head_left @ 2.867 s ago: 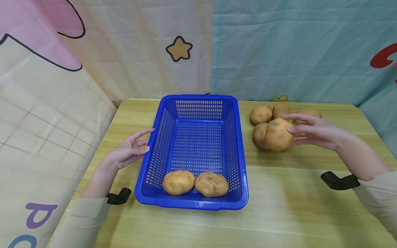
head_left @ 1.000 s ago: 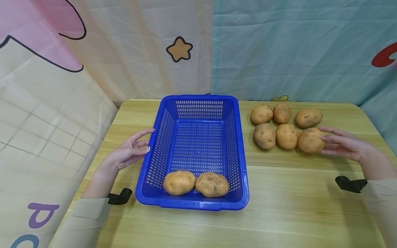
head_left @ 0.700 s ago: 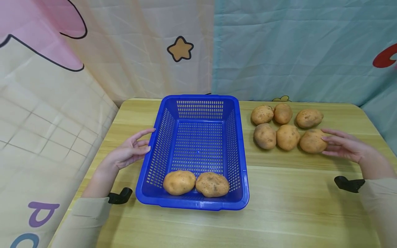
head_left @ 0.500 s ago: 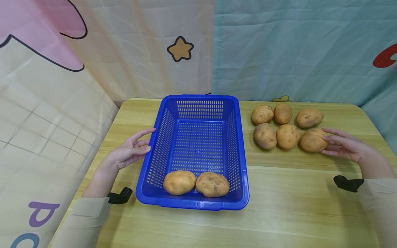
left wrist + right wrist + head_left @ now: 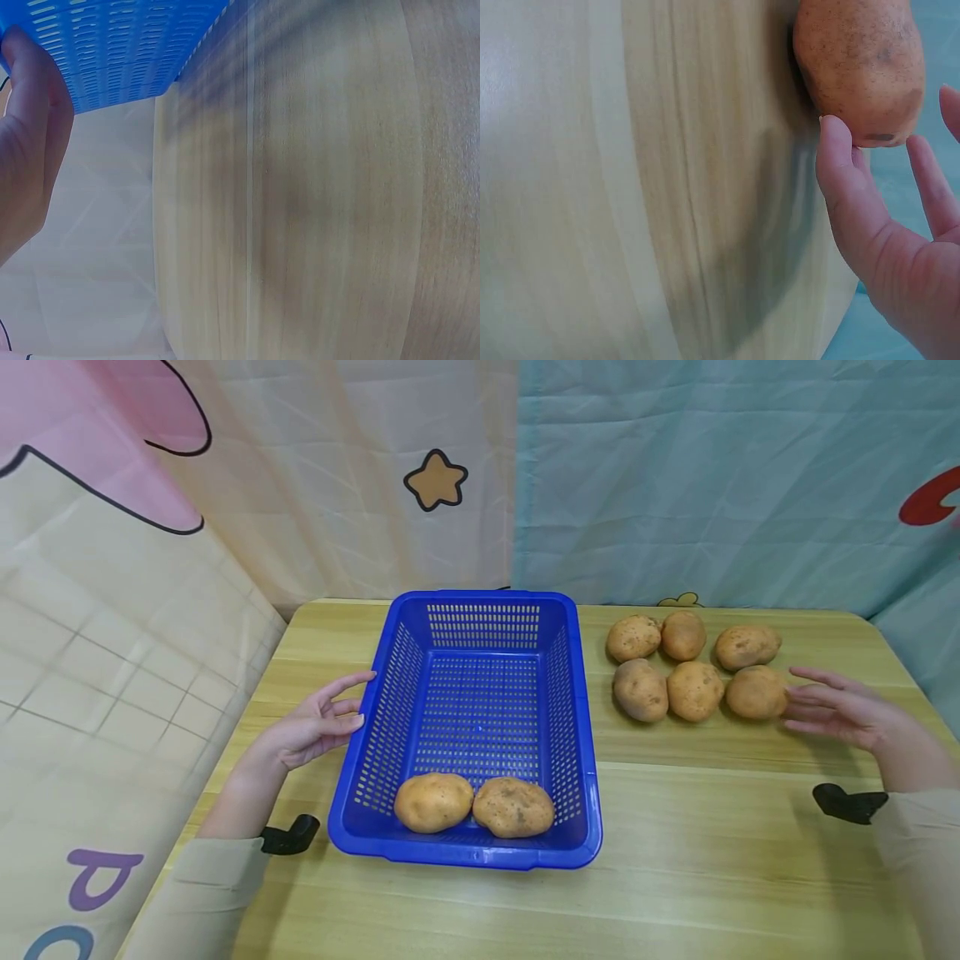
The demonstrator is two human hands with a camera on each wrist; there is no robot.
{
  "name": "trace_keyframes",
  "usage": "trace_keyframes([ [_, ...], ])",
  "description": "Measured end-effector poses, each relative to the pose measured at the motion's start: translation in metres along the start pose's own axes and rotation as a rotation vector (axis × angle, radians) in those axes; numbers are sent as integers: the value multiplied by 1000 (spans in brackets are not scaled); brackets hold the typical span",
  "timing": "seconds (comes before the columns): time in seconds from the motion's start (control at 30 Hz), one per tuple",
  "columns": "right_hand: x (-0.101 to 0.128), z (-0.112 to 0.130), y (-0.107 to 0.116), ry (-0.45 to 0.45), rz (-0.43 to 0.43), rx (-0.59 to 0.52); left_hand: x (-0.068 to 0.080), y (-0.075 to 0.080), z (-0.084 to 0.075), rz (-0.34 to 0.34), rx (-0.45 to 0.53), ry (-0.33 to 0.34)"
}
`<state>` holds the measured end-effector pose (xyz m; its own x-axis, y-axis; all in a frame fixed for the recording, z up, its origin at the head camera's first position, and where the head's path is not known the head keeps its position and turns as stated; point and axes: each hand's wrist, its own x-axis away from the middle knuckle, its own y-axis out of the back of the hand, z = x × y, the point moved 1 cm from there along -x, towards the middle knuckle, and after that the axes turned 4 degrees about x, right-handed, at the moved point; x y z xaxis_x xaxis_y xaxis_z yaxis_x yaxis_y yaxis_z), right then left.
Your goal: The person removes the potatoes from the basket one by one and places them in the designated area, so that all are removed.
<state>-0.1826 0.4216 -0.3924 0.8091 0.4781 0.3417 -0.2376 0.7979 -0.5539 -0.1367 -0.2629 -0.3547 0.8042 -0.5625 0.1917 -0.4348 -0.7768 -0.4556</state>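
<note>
My left hand (image 5: pixel 318 724) rests against the left rim of a blue perforated plastic basket (image 5: pixel 588 793), index finger and thumb tips at the rim. In the left wrist view, the hand (image 5: pixel 30 142) lies along the basket's slotted side (image 5: pixel 112 52). Inside the basket, two potatoes (image 5: pixel 433 802) sit side by side at the near end. My right hand (image 5: pixel 836 707), fingers spread, is at the right end of a potato (image 5: pixel 757 692) on the table. The right wrist view shows its thumb and fingers loosely about that potato's (image 5: pixel 862 67) end, without a grip.
Beside that potato in the front row lie a tan potato (image 5: pixel 695 691) and a darker one (image 5: pixel 641 690). Three more, including an oblong potato (image 5: pixel 747 647), lie behind near the back edge of the wooden table (image 5: pixel 697 860). Printed curtains (image 5: pixel 675 485) hang behind.
The right hand has carried a potato rightward from above the group and set it at the front row's right end. Its fingers have since loosened and spread. The left hand stays at the rim.
</note>
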Motion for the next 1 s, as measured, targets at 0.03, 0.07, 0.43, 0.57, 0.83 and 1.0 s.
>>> trace_keyframes([
  [0.03,1,1,-1,4,-9,7,0,0,0,-1,-1,1],
  [0.07,3,3,-1,6,-21,18,0,0,0,-3,-2,2],
  [0.43,13,20,-17,43,-192,312,0,0,0,3,1,0],
  [0.57,14,26,-29,52,-176,389,0,0,0,4,1,0],
  [0.83,2,40,-65,49,-181,651,0,0,-1,-3,-6,3],
  [1.0,-10,44,-92,78,21,666,-1,0,-1,8,4,-1],
])
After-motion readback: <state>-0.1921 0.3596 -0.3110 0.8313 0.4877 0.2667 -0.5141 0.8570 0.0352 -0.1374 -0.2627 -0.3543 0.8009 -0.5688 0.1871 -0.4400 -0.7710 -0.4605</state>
